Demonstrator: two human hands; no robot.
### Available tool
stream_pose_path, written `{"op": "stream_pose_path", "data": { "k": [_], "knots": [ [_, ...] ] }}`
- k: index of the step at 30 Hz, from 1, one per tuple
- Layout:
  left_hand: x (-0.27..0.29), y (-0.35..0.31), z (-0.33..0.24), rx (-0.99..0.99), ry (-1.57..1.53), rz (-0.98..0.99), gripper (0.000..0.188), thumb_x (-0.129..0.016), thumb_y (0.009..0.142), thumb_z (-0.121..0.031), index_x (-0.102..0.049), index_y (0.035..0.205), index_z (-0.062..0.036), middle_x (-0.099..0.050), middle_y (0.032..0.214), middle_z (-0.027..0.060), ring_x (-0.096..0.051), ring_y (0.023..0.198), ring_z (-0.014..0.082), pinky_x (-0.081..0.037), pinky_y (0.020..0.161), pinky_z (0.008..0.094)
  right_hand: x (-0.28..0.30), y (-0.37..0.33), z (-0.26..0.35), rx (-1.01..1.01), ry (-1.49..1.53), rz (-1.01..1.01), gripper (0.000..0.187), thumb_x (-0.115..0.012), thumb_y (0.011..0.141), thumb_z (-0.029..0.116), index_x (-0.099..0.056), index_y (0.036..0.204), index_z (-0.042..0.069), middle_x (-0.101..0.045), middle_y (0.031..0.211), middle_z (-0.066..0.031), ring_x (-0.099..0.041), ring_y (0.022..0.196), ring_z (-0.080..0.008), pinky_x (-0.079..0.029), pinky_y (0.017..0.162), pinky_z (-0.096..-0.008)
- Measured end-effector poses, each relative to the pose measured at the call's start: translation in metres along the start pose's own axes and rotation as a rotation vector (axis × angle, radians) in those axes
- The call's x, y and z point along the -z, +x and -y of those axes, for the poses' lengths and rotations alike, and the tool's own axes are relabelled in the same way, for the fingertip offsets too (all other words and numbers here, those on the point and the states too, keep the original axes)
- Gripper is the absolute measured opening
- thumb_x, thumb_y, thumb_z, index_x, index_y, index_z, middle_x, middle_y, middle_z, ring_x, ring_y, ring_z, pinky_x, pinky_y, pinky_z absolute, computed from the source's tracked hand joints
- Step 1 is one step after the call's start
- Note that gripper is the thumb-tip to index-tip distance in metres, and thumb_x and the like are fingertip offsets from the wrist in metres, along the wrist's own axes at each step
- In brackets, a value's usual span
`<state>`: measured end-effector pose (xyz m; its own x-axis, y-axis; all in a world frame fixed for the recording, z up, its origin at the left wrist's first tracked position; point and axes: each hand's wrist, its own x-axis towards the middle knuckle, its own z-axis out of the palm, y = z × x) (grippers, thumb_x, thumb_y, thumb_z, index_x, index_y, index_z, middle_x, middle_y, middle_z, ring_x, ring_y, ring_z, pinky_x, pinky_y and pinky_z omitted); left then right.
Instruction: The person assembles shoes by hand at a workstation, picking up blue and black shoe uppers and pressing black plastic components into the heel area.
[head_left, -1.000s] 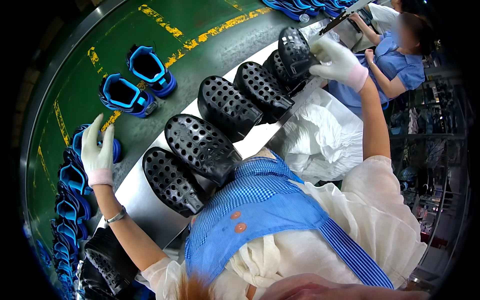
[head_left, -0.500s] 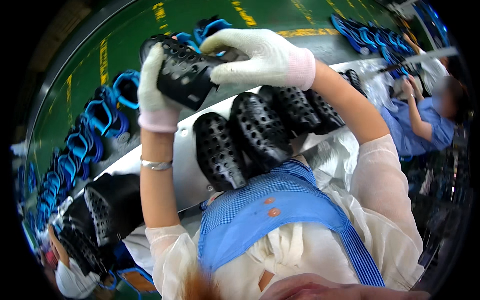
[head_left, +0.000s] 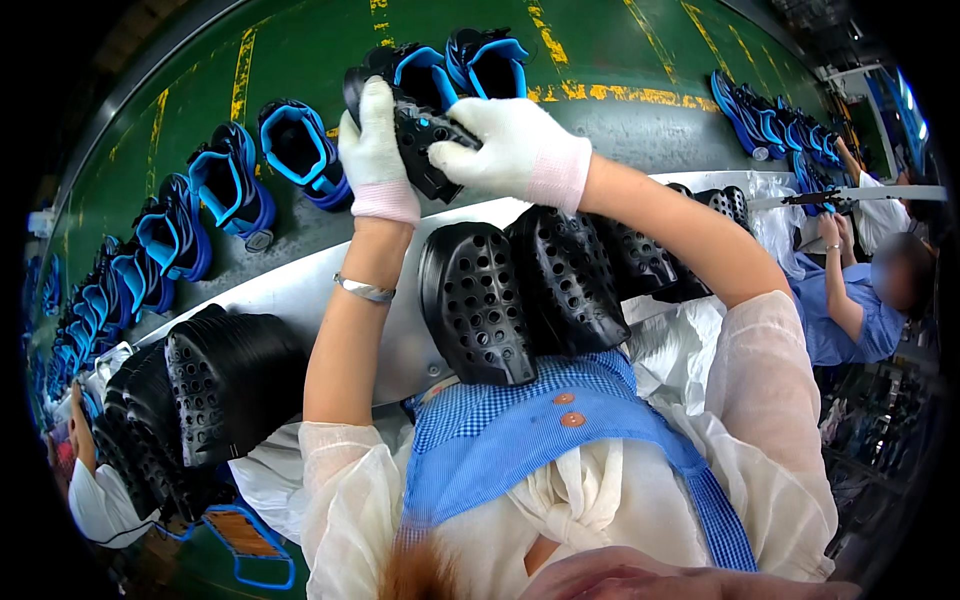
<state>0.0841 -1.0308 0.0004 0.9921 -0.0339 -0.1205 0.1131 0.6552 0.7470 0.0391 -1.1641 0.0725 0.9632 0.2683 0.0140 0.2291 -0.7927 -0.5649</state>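
Observation:
Both gloved hands are closed on one black perforated plastic shoe insert [head_left: 416, 145], held up beyond the near edge of a metal bench. My left hand [head_left: 380, 155] wraps its left side, thumb laid over it. With its fingers at the piece's right side, my right hand [head_left: 515, 145] grips from there; a small blue spot shows on the insert near those fingers. Parts of the insert are covered by the gloves. Closer to my apron, more perforated inserts stand in a row on the bench, the nearest being a rounded black insert [head_left: 478, 300].
Blue-and-black shoes [head_left: 230, 185] line the grey conveyor beyond the bench, with another shoe [head_left: 490, 65] just past my hands. Nested black inserts [head_left: 240, 375] are stacked at the left. Clear plastic wrap [head_left: 680, 345] lies at right. A co-worker in blue [head_left: 850, 300] sits farther right.
The insert has been turned, so its broad perforated face shows less. My right fingers have closed in on it. The whole view has shifted, bringing the shoes beyond into clearer sight.

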Motion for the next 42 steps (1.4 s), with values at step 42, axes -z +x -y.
{"op": "stream_pose_path", "data": {
  "k": [42],
  "knots": [
    [0.004, 0.047, 0.050, 0.080, 1.825, 0.644, 0.038, -0.055, 0.081, -0.036, -0.062, 0.105, -0.0074, -0.065, 0.093, 0.0181, -0.061, 0.088, 0.0337, -0.049, 0.078, 0.0390, -0.066, 0.147, -0.071, -0.041, -0.602, 0.390, 0.026, -0.066, 0.067, 0.005, -0.069, 0.093, 0.002, -0.066, 0.095, -0.0177, -0.065, 0.089, -0.0306, -0.053, 0.077, -0.0348]
  ]
}}
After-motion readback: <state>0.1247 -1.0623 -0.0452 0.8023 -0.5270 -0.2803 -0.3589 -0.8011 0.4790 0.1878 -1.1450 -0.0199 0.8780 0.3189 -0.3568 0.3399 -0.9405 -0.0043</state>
